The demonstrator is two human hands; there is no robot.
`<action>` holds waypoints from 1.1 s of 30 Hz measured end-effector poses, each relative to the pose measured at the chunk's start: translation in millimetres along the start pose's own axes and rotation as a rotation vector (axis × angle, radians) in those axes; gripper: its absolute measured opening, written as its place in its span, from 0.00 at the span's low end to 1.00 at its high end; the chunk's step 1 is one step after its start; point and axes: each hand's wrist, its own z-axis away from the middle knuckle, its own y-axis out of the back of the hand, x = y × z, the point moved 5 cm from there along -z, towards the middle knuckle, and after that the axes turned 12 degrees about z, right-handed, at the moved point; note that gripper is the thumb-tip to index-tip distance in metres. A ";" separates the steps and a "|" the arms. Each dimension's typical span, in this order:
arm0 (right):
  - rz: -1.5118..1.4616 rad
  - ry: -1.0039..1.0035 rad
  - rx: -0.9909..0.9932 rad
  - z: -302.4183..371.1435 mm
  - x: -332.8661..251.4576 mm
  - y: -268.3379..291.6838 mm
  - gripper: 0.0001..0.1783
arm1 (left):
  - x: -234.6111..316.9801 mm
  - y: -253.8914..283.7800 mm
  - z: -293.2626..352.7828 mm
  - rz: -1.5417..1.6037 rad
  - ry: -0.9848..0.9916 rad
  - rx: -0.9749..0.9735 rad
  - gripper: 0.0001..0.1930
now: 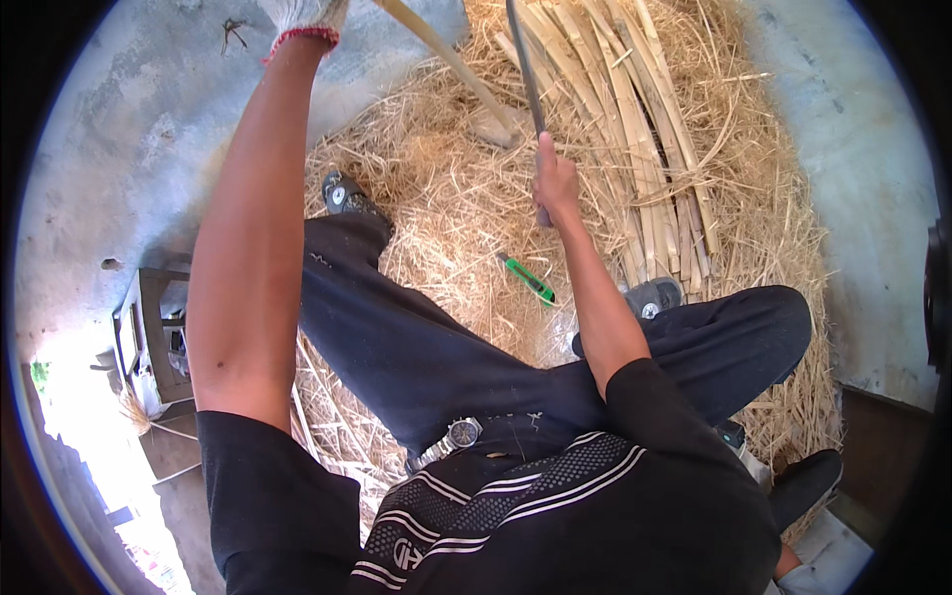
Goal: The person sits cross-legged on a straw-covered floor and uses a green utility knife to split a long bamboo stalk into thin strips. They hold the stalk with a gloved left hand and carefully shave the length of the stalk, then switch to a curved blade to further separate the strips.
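Observation:
My left hand (305, 14), in a white knitted glove with a red cuff, reaches to the upper edge of the view. Its fingers are cut off there, so their grip is hidden. Close to its right, a pale bamboo or wooden pole (436, 45) slants down to the shavings. My bare right hand (556, 180) is wrapped round the handle of a long, dark, narrow blade like a knife (527, 69), which points up and away. Beyond and right of this hand lies a bundle of split bamboo strips (635, 129).
A green utility knife (530, 281) lies on the shavings (436, 238) between my legs. My shoes (347, 193) stand on them. A wristwatch (463, 433) rests at my lap. Grey walls (853, 178) flank both sides. At lower right is another person's dark-clad leg (808, 488).

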 end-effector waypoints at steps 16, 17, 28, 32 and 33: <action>-0.058 -0.449 -0.381 -33.8 62.1 14.0 0.40 | 25.3 -33.6 4.3 0.012 0.035 -0.078 0.22; 0.370 -0.244 -0.124 -8.9 11.7 35.2 0.39 | 23.0 -36.2 10.4 -0.012 0.022 -0.084 0.22; 0.578 -0.314 -0.075 20.3 99.0 -31.4 0.47 | 27.1 -23.5 8.5 -0.026 0.000 -0.098 0.23; 0.237 -0.397 -0.199 -6.3 163.3 -54.1 0.47 | 33.3 -16.9 12.5 -0.115 0.040 -0.065 0.24; 0.082 -0.461 -0.273 -6.1 174.1 -51.4 0.46 | 30.1 -21.9 11.0 -0.088 0.046 -0.068 0.24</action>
